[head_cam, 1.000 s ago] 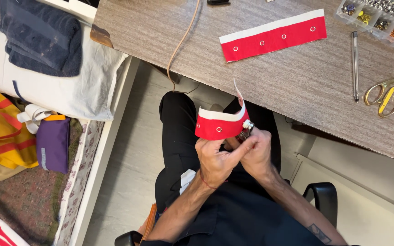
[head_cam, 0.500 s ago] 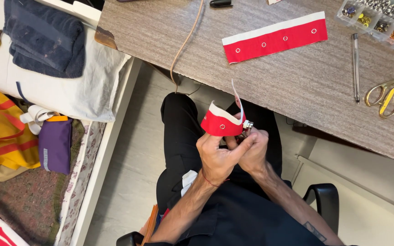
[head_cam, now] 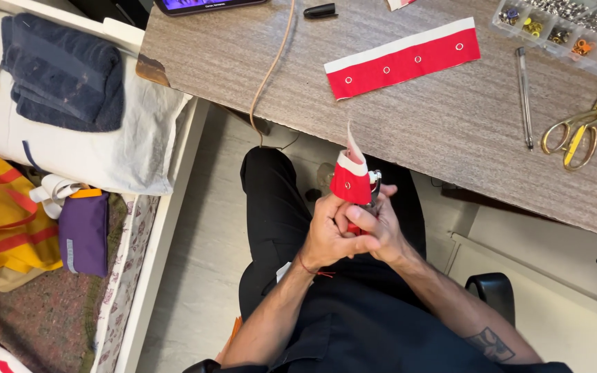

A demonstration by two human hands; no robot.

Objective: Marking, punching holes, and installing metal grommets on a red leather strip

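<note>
Over my lap, my left hand (head_cam: 326,235) and my right hand (head_cam: 381,231) are clasped together around a metal press tool (head_cam: 373,185) with red handles. A folded red fabric strip with a white edge (head_cam: 351,181) sticks up from between the fingers, clamped in the tool's jaws. A second red strip with a white edge and several metal eyelets (head_cam: 403,61) lies flat on the brown table (head_cam: 450,131) beyond my hands.
On the table are gold-handled scissors (head_cam: 578,131), a pen (head_cam: 524,97), a clear compartment box of small fittings (head_cam: 564,24), a tan cord (head_cam: 274,69) and a dark screen (head_cam: 205,5). Left is a bed with a dark towel (head_cam: 63,72) and purple pouch (head_cam: 83,231).
The red strip in my hands has been folded tighter and turned more upright. My hands have squeezed closer together around the tool.
</note>
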